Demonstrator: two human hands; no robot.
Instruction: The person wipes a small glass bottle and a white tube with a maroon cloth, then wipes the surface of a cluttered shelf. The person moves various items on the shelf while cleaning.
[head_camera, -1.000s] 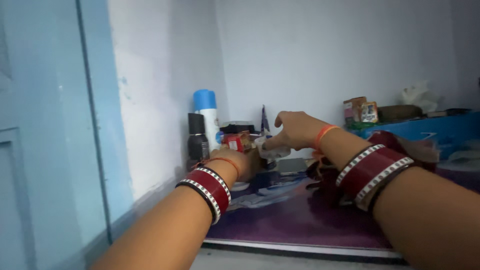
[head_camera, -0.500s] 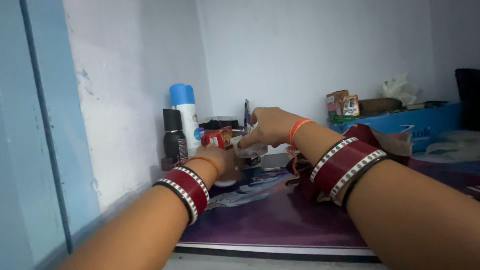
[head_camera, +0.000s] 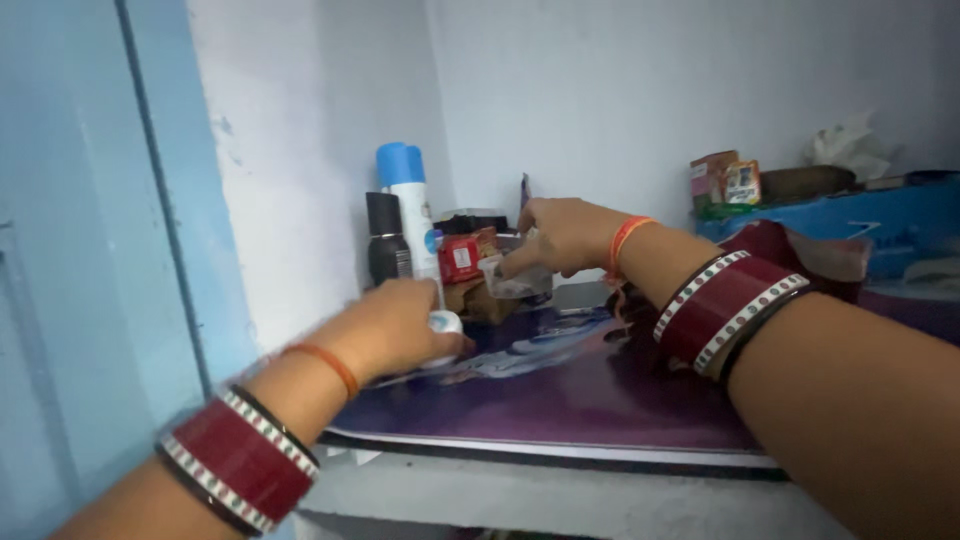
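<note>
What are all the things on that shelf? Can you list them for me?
Spray can: one, black, back left by the wall.
Tall bottle: one, white with a blue cap, beside the spray can.
Small box: one, red, in front of the bottle.
Clear packet: one, see-through, under the right hand.
Small round container: one, white, in the left hand.
Shelf mat: one, purple, covering the shelf.
Long box: one, blue, back right.
Small packets: two, brown and orange, on the long box.
Left hand: one, red bangles, holds the round container.
Right hand: one, red bangles, fingers on the clear packet.
</note>
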